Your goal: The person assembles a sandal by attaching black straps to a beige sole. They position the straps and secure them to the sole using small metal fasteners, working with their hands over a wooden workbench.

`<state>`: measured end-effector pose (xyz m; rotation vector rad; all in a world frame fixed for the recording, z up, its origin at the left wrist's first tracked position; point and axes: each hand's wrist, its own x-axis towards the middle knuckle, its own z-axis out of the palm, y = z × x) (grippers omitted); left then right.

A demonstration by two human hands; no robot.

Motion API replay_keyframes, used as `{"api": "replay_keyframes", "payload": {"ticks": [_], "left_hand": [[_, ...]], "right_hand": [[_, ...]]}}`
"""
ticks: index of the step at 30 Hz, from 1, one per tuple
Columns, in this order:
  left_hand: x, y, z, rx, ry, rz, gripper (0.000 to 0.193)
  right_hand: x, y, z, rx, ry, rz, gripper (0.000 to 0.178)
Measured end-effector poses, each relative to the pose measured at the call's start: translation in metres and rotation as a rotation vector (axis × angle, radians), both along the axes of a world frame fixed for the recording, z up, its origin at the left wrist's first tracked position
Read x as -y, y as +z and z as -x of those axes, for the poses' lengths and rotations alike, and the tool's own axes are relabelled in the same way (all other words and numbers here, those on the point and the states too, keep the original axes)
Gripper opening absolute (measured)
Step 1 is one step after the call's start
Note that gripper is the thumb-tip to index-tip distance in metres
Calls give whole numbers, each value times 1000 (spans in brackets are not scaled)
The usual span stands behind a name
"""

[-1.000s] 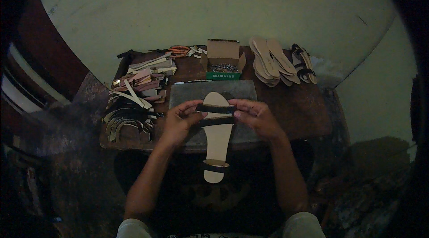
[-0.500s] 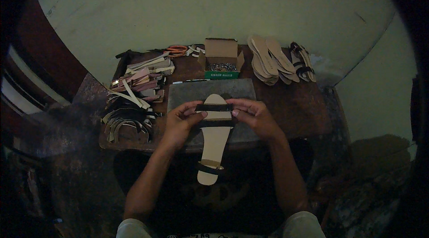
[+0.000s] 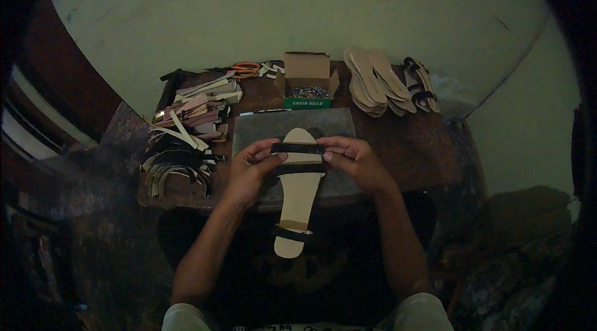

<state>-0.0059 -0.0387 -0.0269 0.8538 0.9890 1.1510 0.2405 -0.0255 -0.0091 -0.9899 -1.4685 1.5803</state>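
Observation:
A cream sandal sole (image 3: 297, 197) lies toe-away in front of me, its front over a grey slab (image 3: 255, 129) and its heel past the table's near edge. Across its toe runs a black front strap (image 3: 297, 148). My left hand (image 3: 250, 166) pinches this strap's left end between thumb and fingers, and my right hand (image 3: 353, 162) pinches its right end. Just nearer crosses a second black strap (image 3: 301, 169). Around the heel goes a black heel strap (image 3: 292, 234). The sole's underside is hidden.
On the wooden table (image 3: 416, 157), strap pieces (image 3: 193, 110) and curved black strips (image 3: 174, 166) pile up at left. Behind the slab are orange-handled scissors (image 3: 245, 70), a pen (image 3: 266, 111) and an open nail box (image 3: 308, 104). Stacked soles (image 3: 367, 85) and strapped sandals (image 3: 421, 85) stand back right.
The sandal's toe and front strap have shifted very slightly away from me. Both hands keep the same pinch on the strap ends.

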Motion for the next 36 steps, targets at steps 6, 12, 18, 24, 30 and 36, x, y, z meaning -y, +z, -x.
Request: {"api": "replay_keyframes", "payload": {"ticks": [6, 12, 18, 24, 30, 36], "left_hand": [[0, -3, -1, -30, 39, -33, 38], [4, 0, -1, -222, 58, -92, 35], [8, 17, -1, -286, -30, -125, 33], [8, 23, 9, -129, -228, -33, 36], [0, 1, 12, 2, -269, -17, 32], [0, -7, 10, -62, -200, 29, 28]], "right_hand": [[0, -5, 1, 15, -9, -32, 34], [1, -8, 6, 30, -32, -33, 36], [0, -10, 8, 84, -143, -57, 34], [0, -6, 5, -2, -164, 3, 33], [-2, -11, 2, 23, -136, 2, 33], [0, -12, 4, -1, -155, 3, 33]]}}
